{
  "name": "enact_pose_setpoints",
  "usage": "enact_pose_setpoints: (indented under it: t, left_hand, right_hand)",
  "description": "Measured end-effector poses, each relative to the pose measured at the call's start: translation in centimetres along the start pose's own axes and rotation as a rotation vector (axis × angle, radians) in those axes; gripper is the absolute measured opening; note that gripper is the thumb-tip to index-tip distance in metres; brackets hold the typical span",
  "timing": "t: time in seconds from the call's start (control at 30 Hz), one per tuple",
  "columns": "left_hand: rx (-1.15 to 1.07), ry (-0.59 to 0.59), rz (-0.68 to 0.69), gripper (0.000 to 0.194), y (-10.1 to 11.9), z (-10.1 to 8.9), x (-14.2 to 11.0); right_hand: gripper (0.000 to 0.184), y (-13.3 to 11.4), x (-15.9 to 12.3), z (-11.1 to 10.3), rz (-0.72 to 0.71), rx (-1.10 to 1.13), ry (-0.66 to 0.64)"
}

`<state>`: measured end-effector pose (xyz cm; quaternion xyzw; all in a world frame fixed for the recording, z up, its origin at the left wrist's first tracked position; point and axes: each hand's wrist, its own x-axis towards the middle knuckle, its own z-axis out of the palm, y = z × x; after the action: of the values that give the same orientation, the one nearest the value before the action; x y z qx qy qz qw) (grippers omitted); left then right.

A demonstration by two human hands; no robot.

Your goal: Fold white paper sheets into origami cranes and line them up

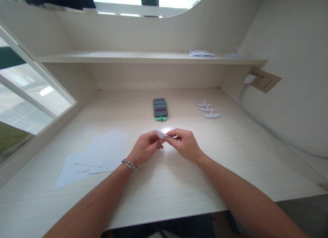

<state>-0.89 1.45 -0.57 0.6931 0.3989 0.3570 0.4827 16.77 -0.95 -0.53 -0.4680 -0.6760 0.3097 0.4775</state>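
Between my two hands is a small piece of folded white paper (160,133), held a little above the desk. My left hand (146,147), with a ring and a chain bracelet, pinches its left side. My right hand (185,143) grips the right side between thumb and fingers. Part of the paper is covered by the fingers. Just beyond the hands lies a phone (160,108) with a green lower edge. Several white paper cranes (211,115) stand in a short row to the right of the phone.
Loose white paper sheets (94,150) overlap on the desk at left. Folded papers (201,53) lie on the shelf (128,56) at the back. A white plug sits in the wall socket (263,80), and its cable (269,128) runs down the right side.
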Motion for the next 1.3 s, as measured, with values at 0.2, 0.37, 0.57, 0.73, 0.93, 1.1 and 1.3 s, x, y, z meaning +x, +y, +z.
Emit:
enact_pose_setpoints:
  t: [0.2, 0.37, 0.57, 0.73, 0.93, 1.1, 1.3]
  left_hand:
    - [-0.118, 0.011, -0.038, 0.029, -0.1, -0.1, -0.2]
    - [-0.251, 0.061, -0.074, 0.033, 0.3, 0.2, -0.1]
    - [-0.367, 0.129, -0.101, 0.036, 0.1, 0.7, -0.1]
    - [-0.408, 0.208, -0.084, 0.035, 0.0, 0.5, 0.0]
    - [-0.418, 0.233, -0.031, 0.033, 0.1, 0.1, 0.1]
    - [-0.413, 0.248, -0.029, 0.043, 0.3, 0.2, 0.0]
    - [-0.403, 0.234, -0.044, 0.054, 0.5, 0.2, -0.1]
  right_hand:
    - [0.01, 0.0, 0.0, 0.0, -0.041, 0.004, 0.021]
    - [0.01, 0.1, 0.1, 0.0, -0.087, -0.065, 0.083]
    - [0.011, 0.2, 0.0, 0.5, -0.12, -0.104, 0.074]
    - [0.017, 0.0, -0.1, 0.7, -0.025, 0.033, 0.005]
    - [0.025, 0.7, 0.2, 0.8, 0.135, 0.214, -0.038]
    - [0.026, 1.0, 0.4, 0.8, 0.217, 0.323, -0.057]
    - [0.029, 0.6, 0.6, 0.6, 0.333, 0.462, -0.068]
